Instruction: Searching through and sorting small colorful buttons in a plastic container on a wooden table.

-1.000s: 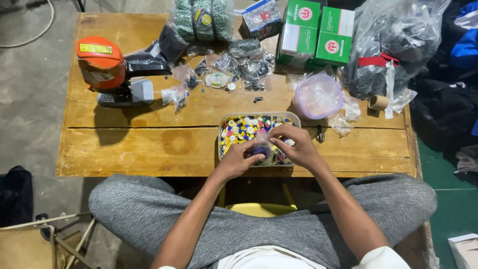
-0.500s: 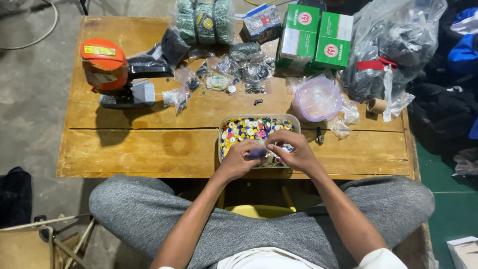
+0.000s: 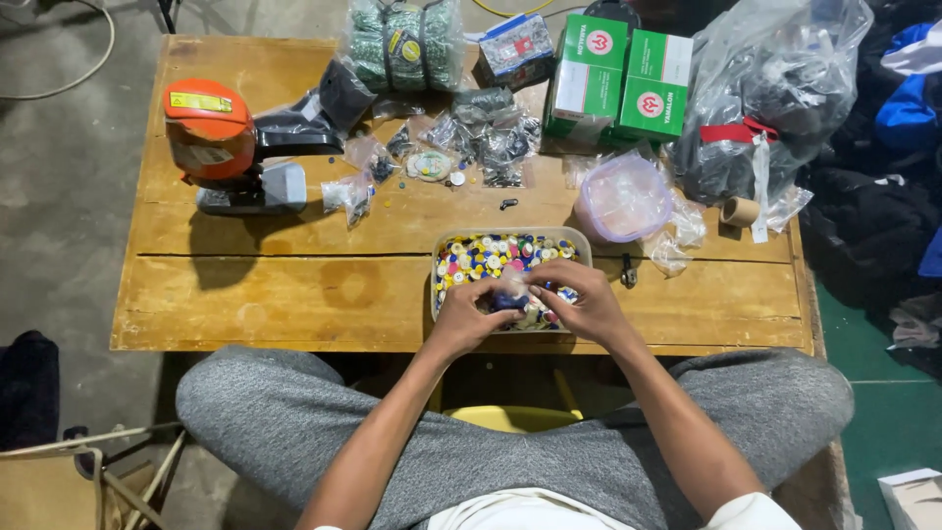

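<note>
Fingertips (image 3: 518,291) of left hand (image 3: 469,319) and right hand (image 3: 579,304) pinch a small blue piece (image 3: 509,302) over the button tray (image 3: 440,257); a slip could lose it among the buttons.

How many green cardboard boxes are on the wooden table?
2. Both stand side by side at the far edge of the table: the left green box and the right green box, touching. Others may be hidden behind the bags.
</note>
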